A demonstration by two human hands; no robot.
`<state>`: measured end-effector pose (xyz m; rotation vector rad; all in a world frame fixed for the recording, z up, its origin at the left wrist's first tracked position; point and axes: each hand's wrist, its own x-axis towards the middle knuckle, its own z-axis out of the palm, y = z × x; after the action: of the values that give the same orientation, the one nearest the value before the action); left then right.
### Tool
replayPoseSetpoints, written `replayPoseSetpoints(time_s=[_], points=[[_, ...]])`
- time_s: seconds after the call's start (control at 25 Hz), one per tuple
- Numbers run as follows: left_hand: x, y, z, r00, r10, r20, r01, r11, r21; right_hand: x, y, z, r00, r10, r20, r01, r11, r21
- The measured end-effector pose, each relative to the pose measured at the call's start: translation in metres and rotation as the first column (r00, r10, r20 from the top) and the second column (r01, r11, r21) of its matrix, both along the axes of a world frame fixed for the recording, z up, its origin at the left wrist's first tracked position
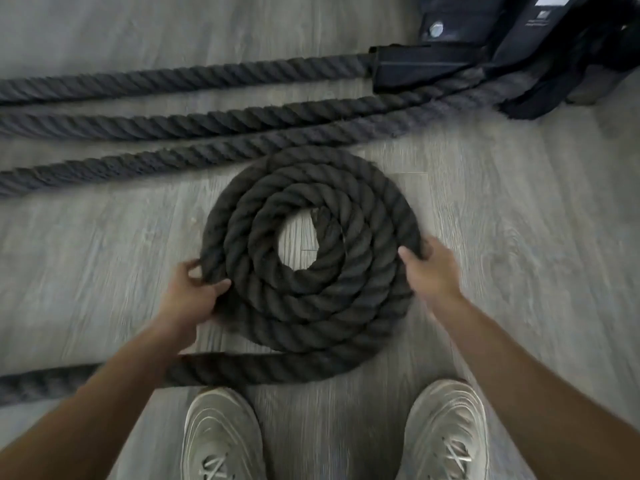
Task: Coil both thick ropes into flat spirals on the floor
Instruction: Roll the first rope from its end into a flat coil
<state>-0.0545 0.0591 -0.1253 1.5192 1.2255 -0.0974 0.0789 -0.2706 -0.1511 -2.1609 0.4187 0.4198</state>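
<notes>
A thick dark rope lies wound into a flat spiral (311,306) of about three turns on the grey wood floor, with a bare hole at its middle. My left hand (192,292) grips the spiral's outer turn at its left edge. My right hand (429,268) grips the outer turn at its right edge. The free length of this rope (221,370) runs off to the left just below the spiral, partly hidden by my left forearm. Behind the spiral, three straight runs of thick rope (194,121) stretch from the left edge toward the upper right.
A black metal anchor and equipment base (426,65) stand at the upper right, where the straight ropes meet. My two pale sneakers (221,434) are planted just below the spiral. Grey wood floor (540,209) extends to the right of the spiral.
</notes>
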Motion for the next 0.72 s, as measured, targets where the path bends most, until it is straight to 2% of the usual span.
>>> replayPoseSetpoints(time_s=[0.12,0.2,0.36,0.52,0.64,0.72], points=[[-0.042,-0.041,0.006,0.998,0.026,-0.059,-0.035,0.989,-0.142,0.047,0.005,0.012,0.998,0.027,0.065,-0.026,0.999,-0.022],[-0.04,-0.04,0.003,0.994,0.009,-0.105,-0.029,0.981,-0.192,0.043,0.009,0.01,0.996,0.015,0.088,-0.014,1.0,-0.02],[0.018,0.011,0.005,0.977,-0.176,-0.119,0.181,0.983,0.029,-0.053,0.01,0.002,0.992,-0.095,0.083,0.1,0.993,-0.06],[0.07,0.042,-0.003,0.965,-0.253,-0.073,0.261,0.955,0.14,-0.138,0.018,0.014,0.991,-0.123,0.057,0.126,0.99,-0.058],[0.065,0.04,-0.016,0.96,-0.26,-0.103,0.277,0.93,0.241,-0.109,0.009,0.016,0.999,-0.039,0.033,0.042,0.995,-0.093],[0.047,0.033,-0.018,0.985,-0.163,-0.062,0.173,0.965,0.196,-0.066,-0.002,0.007,1.0,0.015,0.021,-0.013,0.997,-0.082]])
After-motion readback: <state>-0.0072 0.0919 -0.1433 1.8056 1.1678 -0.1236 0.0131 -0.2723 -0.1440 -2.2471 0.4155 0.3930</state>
